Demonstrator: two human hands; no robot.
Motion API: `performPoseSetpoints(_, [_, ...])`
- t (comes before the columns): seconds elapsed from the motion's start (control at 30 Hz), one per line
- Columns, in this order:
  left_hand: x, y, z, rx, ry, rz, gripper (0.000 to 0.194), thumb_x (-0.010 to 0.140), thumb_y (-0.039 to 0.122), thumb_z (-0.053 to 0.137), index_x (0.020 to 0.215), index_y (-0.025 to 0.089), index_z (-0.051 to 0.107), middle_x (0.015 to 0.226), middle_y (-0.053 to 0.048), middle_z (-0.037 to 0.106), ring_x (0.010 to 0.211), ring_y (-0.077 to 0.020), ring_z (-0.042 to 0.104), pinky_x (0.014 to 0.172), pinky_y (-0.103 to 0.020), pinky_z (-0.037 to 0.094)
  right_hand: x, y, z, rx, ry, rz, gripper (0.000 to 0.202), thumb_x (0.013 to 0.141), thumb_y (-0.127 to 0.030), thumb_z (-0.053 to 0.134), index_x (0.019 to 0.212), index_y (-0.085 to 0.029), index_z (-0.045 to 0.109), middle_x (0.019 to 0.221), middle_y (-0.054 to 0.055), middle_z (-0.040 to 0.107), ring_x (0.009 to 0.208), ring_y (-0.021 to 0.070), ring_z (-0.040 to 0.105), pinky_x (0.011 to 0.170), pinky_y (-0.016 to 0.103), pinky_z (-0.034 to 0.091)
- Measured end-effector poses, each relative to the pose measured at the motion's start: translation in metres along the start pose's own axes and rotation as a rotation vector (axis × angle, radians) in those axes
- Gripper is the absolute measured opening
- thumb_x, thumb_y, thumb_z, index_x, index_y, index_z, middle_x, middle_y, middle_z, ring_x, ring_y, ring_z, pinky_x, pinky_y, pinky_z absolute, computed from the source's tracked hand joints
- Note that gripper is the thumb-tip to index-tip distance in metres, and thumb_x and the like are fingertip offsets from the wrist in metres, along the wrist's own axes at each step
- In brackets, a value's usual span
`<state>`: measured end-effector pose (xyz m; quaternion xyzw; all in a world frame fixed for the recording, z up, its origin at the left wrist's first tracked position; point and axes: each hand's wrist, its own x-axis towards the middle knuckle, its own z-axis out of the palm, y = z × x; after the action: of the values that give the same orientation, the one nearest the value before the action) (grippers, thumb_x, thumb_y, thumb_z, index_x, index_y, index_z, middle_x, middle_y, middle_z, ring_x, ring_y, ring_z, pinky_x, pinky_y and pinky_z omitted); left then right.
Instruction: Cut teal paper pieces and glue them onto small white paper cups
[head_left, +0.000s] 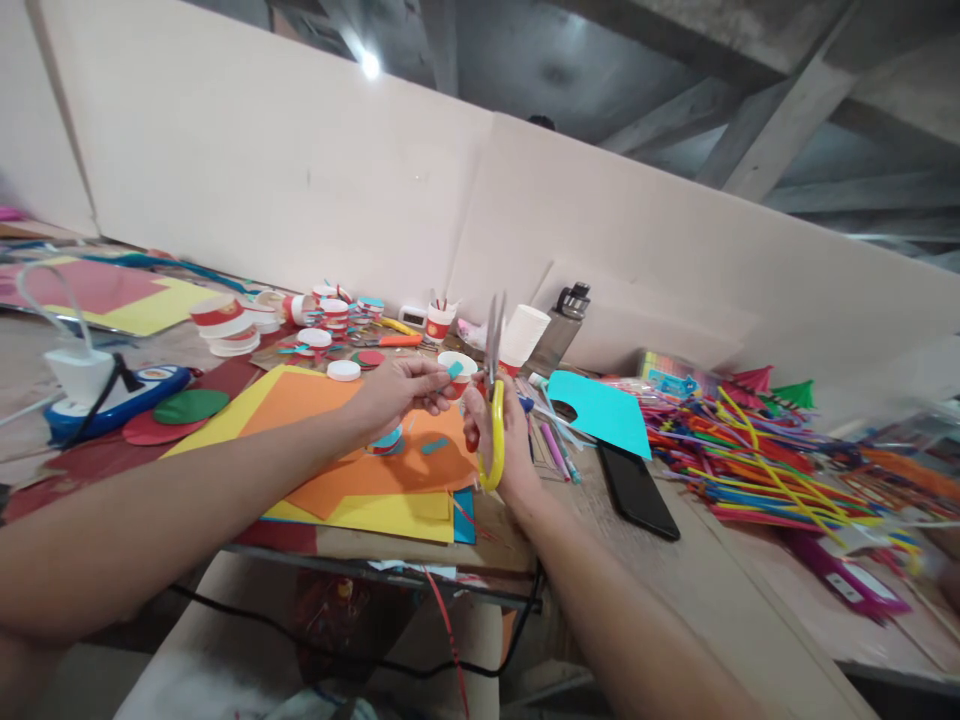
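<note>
Between the thumb and fingertips of my left hand (405, 395) is a small teal paper piece (455, 370). My right hand (514, 430) grips scissors with yellow handles (492, 440), their blades pointing upward and slightly apart. Both hands are above orange paper (315, 415), which lies over yellow paper (375, 515). Another teal strip (435, 446) rests on the orange sheet. Below my left hand sits a small cup piece with a blue top (386, 440), partly hidden. Behind my fingers stands a red and white paper cup (459, 363).
Decorated cup pieces (330, 315) crowd the back left. A cut cyan sheet (600, 412) overlaps a black phone (637, 490) on the right, near many coloured pipe cleaners (750, 460). A dark bottle (559, 325) stands by the wall. A blue power strip (120, 400) lies left.
</note>
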<state>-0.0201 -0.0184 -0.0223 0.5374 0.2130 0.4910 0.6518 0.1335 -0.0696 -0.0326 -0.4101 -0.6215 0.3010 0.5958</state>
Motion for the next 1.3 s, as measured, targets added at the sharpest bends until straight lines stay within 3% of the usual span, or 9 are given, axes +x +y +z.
performPoseSetpoints(0.13, [-0.003,-0.003,0.002,0.17,-0.104,-0.049,0.027,0.074,0.037,0.075,0.076,0.011,0.07,0.07,-0.006,0.07,0.055,-0.0106,0.062,0.057,-0.023,0.05,0.002,-0.006,-0.003,0.072,0.076,0.014,0.041,0.078,-0.039,0.069,0.11,-0.022,0.049,0.085,0.0,0.059,0.074,0.0129,0.058,0.063,0.025,0.05])
performPoseSetpoints(0.3, [-0.005,-0.002,0.004,0.232,-0.12,-0.1,0.031,0.07,0.04,0.078,0.074,0.011,0.069,0.071,-0.006,0.07,0.053,-0.0109,0.062,0.055,-0.024,0.05,0.003,-0.005,-0.004,0.03,0.066,-0.04,0.044,0.073,-0.04,0.072,0.107,-0.022,0.052,0.083,0.001,0.062,0.073,0.0151,0.06,0.062,0.027,0.05])
performPoseSetpoints(0.57, [-0.005,-0.003,0.004,0.242,-0.147,-0.127,0.036,0.064,0.044,0.081,0.071,0.011,0.067,0.065,-0.006,0.069,0.05,-0.0122,0.063,0.051,-0.024,0.051,0.0,-0.014,-0.006,-0.112,0.069,-0.078,0.034,0.079,-0.037,0.065,0.107,-0.023,0.055,0.079,0.0,0.059,0.076,0.0158,0.058,0.071,0.03,0.049])
performPoseSetpoints(0.77, [-0.005,-0.006,0.006,0.206,-0.156,-0.123,0.035,0.066,0.041,0.081,0.082,0.013,0.068,0.071,-0.008,0.072,0.054,-0.0166,0.067,0.052,-0.027,0.054,-0.001,-0.019,-0.006,-0.147,0.088,-0.063,0.032,0.081,-0.04,0.062,0.107,-0.022,0.056,0.081,0.003,0.059,0.076,0.017,0.058,0.072,0.032,0.05])
performPoseSetpoints(1.07, [-0.005,0.0,0.005,0.215,-0.139,-0.112,0.033,0.067,0.041,0.08,0.073,0.011,0.067,0.07,-0.009,0.071,0.054,-0.0159,0.066,0.054,-0.027,0.053,-0.001,-0.013,-0.003,-0.06,0.032,-0.019,0.036,0.077,-0.04,0.066,0.104,-0.024,0.049,0.083,0.001,0.058,0.071,0.0148,0.056,0.067,0.029,0.049])
performPoseSetpoints(1.3, [-0.002,0.01,-0.002,0.046,-0.03,-0.088,0.029,0.07,0.039,0.079,0.076,0.013,0.068,0.077,-0.006,0.071,0.068,-0.0144,0.067,0.062,-0.025,0.051,-0.002,-0.011,-0.001,-0.14,-0.044,-0.046,0.031,0.084,-0.043,0.059,0.106,-0.024,0.047,0.1,0.004,0.058,0.092,0.0171,0.056,0.088,0.033,0.047])
